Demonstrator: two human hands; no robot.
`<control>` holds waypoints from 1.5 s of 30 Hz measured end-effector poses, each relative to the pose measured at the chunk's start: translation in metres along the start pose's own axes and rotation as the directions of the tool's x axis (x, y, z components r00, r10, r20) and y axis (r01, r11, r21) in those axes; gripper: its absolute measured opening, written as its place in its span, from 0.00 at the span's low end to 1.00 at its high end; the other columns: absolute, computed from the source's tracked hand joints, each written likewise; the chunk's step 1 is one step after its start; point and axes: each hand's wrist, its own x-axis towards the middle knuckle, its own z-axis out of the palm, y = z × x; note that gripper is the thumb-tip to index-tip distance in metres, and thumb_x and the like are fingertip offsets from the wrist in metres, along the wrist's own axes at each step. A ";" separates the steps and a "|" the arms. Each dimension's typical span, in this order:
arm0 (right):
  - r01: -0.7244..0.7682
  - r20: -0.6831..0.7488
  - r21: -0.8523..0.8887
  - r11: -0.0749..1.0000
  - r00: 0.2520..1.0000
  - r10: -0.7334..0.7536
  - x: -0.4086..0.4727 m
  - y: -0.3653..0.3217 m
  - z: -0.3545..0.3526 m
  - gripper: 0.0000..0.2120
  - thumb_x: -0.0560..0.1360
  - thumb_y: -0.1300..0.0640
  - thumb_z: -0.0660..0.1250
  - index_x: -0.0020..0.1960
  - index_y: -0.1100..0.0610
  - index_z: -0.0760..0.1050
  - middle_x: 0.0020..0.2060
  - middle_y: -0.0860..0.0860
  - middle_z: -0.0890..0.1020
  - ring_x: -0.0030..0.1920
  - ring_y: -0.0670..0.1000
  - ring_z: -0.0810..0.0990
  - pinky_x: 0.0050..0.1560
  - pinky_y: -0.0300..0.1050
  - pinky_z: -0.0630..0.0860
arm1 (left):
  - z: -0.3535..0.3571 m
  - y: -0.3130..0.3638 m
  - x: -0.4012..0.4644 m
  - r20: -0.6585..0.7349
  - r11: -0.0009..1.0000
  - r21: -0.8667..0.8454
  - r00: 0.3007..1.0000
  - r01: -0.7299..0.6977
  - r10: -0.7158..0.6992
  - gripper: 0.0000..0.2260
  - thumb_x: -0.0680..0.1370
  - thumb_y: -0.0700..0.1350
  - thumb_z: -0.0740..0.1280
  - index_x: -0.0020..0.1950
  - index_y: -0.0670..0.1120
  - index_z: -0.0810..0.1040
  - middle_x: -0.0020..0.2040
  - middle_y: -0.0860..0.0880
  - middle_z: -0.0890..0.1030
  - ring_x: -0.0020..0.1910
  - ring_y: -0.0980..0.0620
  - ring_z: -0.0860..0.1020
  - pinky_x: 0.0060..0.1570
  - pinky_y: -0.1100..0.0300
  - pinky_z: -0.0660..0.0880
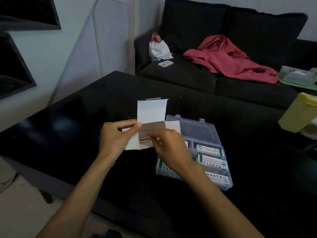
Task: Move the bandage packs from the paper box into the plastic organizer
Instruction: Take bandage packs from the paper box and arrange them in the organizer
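Room: dim, with a pale wall behind and a dark sofa [223,48] beyond the counter; a red garment [228,60], a white drawstring bag [158,48] and a phone [165,63] lie on its seat.
Counter: black, glossy counter [85,121], its near edge running diagonally toward the lower right.
Paper box: paper box [151,122] held above the counter, flaps open, top flap standing upright; a stack of bandage packs [145,140] shows inside.
Left hand: left hand [118,136] grips the box's left side.
Right hand: right hand [169,148] pinches at the packs in the box mouth.
Plastic organizer: plastic organizer [205,133] just right of the hands, lid open, labelled packets [210,150] in its compartments.
Edges: yellow container [296,114] at the counter's right edge; bare counter left of the hands.
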 end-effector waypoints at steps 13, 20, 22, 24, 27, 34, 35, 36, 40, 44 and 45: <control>-0.207 0.630 -0.216 0.954 0.717 0.299 0.055 -0.001 0.042 0.24 0.79 0.54 0.56 0.73 0.63 0.59 0.73 0.61 0.57 0.73 0.62 0.56 0.73 0.55 0.53 | -0.010 -0.008 0.010 0.037 0.993 0.106 0.998 -0.059 0.055 0.10 0.70 0.43 0.75 0.50 0.44 0.85 0.45 0.50 0.85 0.47 0.55 0.82 0.55 0.53 0.78; -0.244 0.573 -0.172 0.954 0.763 0.299 0.053 -0.008 0.041 0.18 0.80 0.55 0.54 0.68 0.60 0.66 0.67 0.59 0.71 0.64 0.60 0.72 0.63 0.52 0.68 | -0.013 -0.008 0.013 0.015 0.995 0.096 0.999 -0.039 0.038 0.08 0.70 0.45 0.76 0.48 0.46 0.86 0.45 0.51 0.85 0.47 0.55 0.82 0.55 0.51 0.78; -0.226 0.579 -0.163 0.960 0.766 0.279 0.050 -0.010 0.035 0.17 0.80 0.53 0.53 0.66 0.59 0.69 0.65 0.58 0.73 0.62 0.59 0.73 0.63 0.52 0.69 | -0.012 -0.008 0.011 0.011 0.994 0.105 0.999 -0.039 0.038 0.09 0.70 0.46 0.76 0.48 0.47 0.85 0.45 0.51 0.85 0.47 0.55 0.82 0.55 0.51 0.78; -0.244 0.611 -0.097 0.965 0.751 0.251 0.048 -0.013 0.027 0.16 0.81 0.53 0.52 0.64 0.59 0.70 0.63 0.57 0.75 0.60 0.57 0.74 0.62 0.51 0.70 | -0.012 -0.007 0.010 0.000 0.992 0.120 0.999 -0.049 0.049 0.09 0.70 0.46 0.76 0.49 0.46 0.85 0.46 0.50 0.85 0.47 0.54 0.82 0.54 0.50 0.78; -0.243 0.634 -0.013 0.970 0.748 0.196 0.043 -0.019 0.015 0.15 0.82 0.53 0.51 0.61 0.57 0.71 0.60 0.56 0.76 0.56 0.55 0.75 0.56 0.47 0.69 | -0.013 -0.003 0.010 -0.040 0.985 0.155 0.996 -0.070 0.077 0.08 0.70 0.46 0.75 0.48 0.46 0.86 0.45 0.51 0.85 0.47 0.55 0.82 0.54 0.52 0.78; -0.085 0.491 0.145 0.986 0.871 0.003 0.026 -0.011 -0.003 0.11 0.77 0.56 0.65 0.58 0.58 0.78 0.61 0.55 0.79 0.55 0.54 0.79 0.53 0.49 0.78 | -0.018 0.002 0.010 -0.082 0.986 0.154 0.994 -0.061 0.075 0.07 0.71 0.48 0.75 0.47 0.49 0.85 0.43 0.56 0.84 0.46 0.58 0.81 0.52 0.58 0.78; -0.065 0.460 0.163 0.984 0.888 -0.018 0.024 -0.012 -0.006 0.10 0.77 0.56 0.65 0.56 0.58 0.79 0.59 0.54 0.80 0.54 0.53 0.80 0.52 0.50 0.79 | -0.019 0.001 0.011 -0.092 0.988 0.146 0.994 -0.045 0.058 0.06 0.71 0.49 0.75 0.46 0.51 0.85 0.43 0.57 0.84 0.47 0.58 0.81 0.53 0.55 0.78; -0.057 0.434 0.192 0.980 0.901 -0.032 0.023 -0.011 -0.008 0.09 0.77 0.55 0.66 0.54 0.57 0.80 0.55 0.54 0.82 0.51 0.51 0.81 0.51 0.50 0.79 | -0.020 0.000 0.013 -0.100 0.990 0.140 0.994 -0.034 0.048 0.04 0.70 0.50 0.75 0.44 0.53 0.85 0.43 0.58 0.84 0.47 0.57 0.82 0.53 0.52 0.78; -0.256 0.467 0.480 0.839 0.884 0.003 0.022 -0.013 -0.022 0.08 0.77 0.56 0.65 0.52 0.56 0.81 0.46 0.47 0.83 0.46 0.45 0.82 0.51 0.42 0.79 | -0.023 -0.003 0.019 -0.111 0.989 0.150 0.993 -0.012 0.029 0.03 0.70 0.50 0.75 0.42 0.55 0.85 0.42 0.57 0.84 0.46 0.56 0.82 0.53 0.51 0.78; -0.288 0.311 0.673 0.681 0.946 0.092 0.022 -0.012 -0.020 0.10 0.78 0.59 0.63 0.56 0.60 0.79 0.48 0.45 0.82 0.48 0.40 0.82 0.50 0.36 0.78 | -0.019 -0.003 0.023 -0.116 0.995 0.086 0.992 0.059 -0.049 0.08 0.71 0.50 0.74 0.49 0.51 0.85 0.45 0.53 0.84 0.47 0.54 0.81 0.53 0.54 0.77; -0.297 0.272 0.724 0.623 0.952 0.138 0.023 -0.013 -0.018 0.09 0.78 0.60 0.63 0.55 0.59 0.79 0.47 0.46 0.83 0.47 0.41 0.82 0.48 0.35 0.78 | -0.017 -0.002 0.024 -0.116 0.995 0.058 0.990 0.086 -0.079 0.11 0.71 0.50 0.74 0.52 0.50 0.84 0.47 0.51 0.84 0.46 0.53 0.81 0.52 0.54 0.77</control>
